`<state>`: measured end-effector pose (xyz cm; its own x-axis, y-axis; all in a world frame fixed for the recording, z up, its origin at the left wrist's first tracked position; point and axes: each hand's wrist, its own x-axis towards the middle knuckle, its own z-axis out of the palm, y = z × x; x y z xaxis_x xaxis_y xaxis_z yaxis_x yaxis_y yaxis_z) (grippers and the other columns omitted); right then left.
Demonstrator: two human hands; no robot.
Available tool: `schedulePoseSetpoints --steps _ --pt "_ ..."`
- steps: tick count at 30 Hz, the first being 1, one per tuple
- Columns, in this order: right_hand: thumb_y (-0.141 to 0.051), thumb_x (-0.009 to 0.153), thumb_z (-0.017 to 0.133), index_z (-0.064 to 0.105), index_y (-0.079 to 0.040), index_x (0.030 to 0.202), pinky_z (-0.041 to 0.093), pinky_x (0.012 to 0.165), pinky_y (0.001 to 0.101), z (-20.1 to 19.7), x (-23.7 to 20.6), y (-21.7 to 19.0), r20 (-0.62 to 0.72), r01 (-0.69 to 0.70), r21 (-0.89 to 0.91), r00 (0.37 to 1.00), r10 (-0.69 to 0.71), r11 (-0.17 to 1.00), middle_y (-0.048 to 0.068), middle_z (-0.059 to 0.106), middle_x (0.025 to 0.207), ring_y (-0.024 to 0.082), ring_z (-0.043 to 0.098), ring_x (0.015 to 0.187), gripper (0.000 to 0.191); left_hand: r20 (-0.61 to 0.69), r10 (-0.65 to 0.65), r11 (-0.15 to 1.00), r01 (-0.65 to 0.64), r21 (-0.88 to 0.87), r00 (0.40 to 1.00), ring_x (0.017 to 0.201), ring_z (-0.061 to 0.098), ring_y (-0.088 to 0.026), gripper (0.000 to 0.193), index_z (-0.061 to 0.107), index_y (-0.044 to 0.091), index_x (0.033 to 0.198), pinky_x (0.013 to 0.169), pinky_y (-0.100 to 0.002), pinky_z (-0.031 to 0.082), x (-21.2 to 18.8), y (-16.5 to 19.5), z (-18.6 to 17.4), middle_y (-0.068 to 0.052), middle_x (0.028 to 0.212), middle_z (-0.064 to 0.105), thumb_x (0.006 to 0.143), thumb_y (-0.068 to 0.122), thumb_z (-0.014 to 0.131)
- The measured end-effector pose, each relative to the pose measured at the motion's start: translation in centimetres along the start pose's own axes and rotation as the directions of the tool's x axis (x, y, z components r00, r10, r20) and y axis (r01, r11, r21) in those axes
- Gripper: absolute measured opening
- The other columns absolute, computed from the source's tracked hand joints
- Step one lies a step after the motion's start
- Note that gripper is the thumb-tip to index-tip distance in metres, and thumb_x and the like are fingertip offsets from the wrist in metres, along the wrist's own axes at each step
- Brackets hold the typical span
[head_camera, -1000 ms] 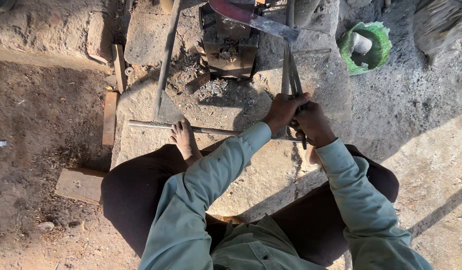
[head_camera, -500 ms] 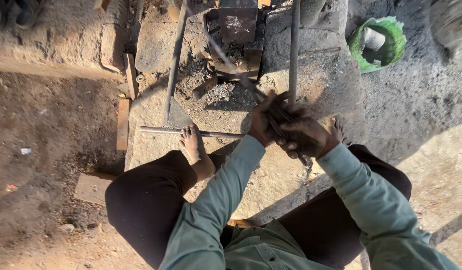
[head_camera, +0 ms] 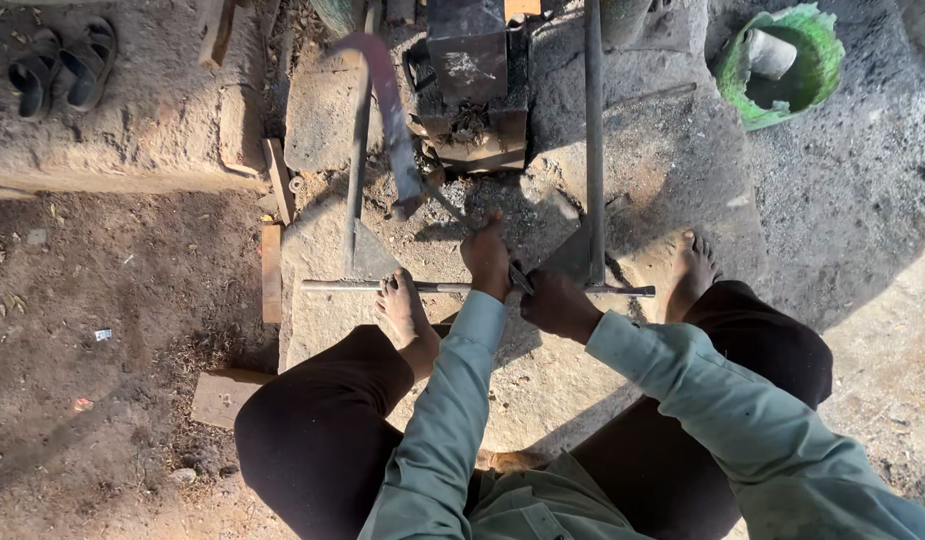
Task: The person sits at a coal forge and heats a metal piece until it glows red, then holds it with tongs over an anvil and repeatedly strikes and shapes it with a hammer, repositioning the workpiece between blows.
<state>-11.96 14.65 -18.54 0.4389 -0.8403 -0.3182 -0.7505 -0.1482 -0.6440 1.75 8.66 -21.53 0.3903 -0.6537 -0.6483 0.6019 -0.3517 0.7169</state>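
I am seeing a thin metal rod (head_camera: 382, 286) lying flat and crosswise on the stone slab (head_camera: 542, 390), running from left to right under my bare foot (head_camera: 404, 312). A small dark tool (head_camera: 520, 279) is sticking out between my hands, angled down across the rod's middle.

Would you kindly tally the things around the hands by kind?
Long metal rods: 3, one crosswise, two lengthwise
Sandals: 2
Green basin: 1
Dark metal block: 1
Total: 7
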Motion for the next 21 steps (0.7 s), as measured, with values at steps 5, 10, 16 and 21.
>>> schedulePoseSetpoints --steps 5,10,16,21 --pt "-0.01 0.083 0.064 0.068 0.003 0.09 0.055 0.066 0.0526 2.6 0.1 1.0 -0.251 0.103 0.209 0.967 -0.048 0.972 0.028 0.069 0.079 0.047 0.069 0.075 0.015 0.098 0.363 0.62 -0.319 0.717 0.927 0.068 0.069 -0.038 0.059 0.071 -0.004 0.072 0.07 -0.049 0.05 1.5 0.0 0.6 -0.024 0.073 0.073 0.093 0.051 0.064" --pt "-0.009 0.085 0.063 0.067 0.003 0.092 0.055 0.067 0.0529 1.4 1.1 -1.2 -0.279 0.034 0.306 0.959 0.056 0.951 0.027 0.07 0.078 0.044 0.071 0.075 0.015 0.204 0.385 0.453 -0.377 0.808 0.9 0.074 0.07 -0.035 0.061 0.073 -0.001 0.071 0.073 -0.045 0.051 2.1 2.3 2.3 -0.021 0.071 0.072 0.09 0.057 0.068" --pt "-0.01 0.087 0.064 0.066 0.004 0.092 0.058 0.068 0.0477 -3.4 4.6 -2.1 -0.148 -0.152 0.369 0.964 0.22 0.917 0.025 0.071 0.075 0.038 0.075 0.071 0.015 0.254 0.198 0.725 -0.315 0.612 0.947 0.056 0.067 -0.023 0.055 0.07 0.0 0.064 0.06 -0.041 0.052 2.1 6.2 6.5 -0.012 0.063 0.07 0.078 0.052 0.079" --pt "-0.009 0.079 0.07 0.068 0.002 0.092 0.057 0.066 0.0474 -4.5 5.3 -1.5 -0.217 0.02 0.324 0.975 0.054 0.946 0.021 0.072 0.077 0.035 0.075 0.073 0.017 0.232 0.279 0.642 -0.361 0.676 0.932 0.061 0.069 -0.027 0.057 0.069 -0.003 0.066 0.064 -0.045 0.054 2.4 6.2 7.4 -0.015 0.066 0.072 0.074 0.052 0.082"
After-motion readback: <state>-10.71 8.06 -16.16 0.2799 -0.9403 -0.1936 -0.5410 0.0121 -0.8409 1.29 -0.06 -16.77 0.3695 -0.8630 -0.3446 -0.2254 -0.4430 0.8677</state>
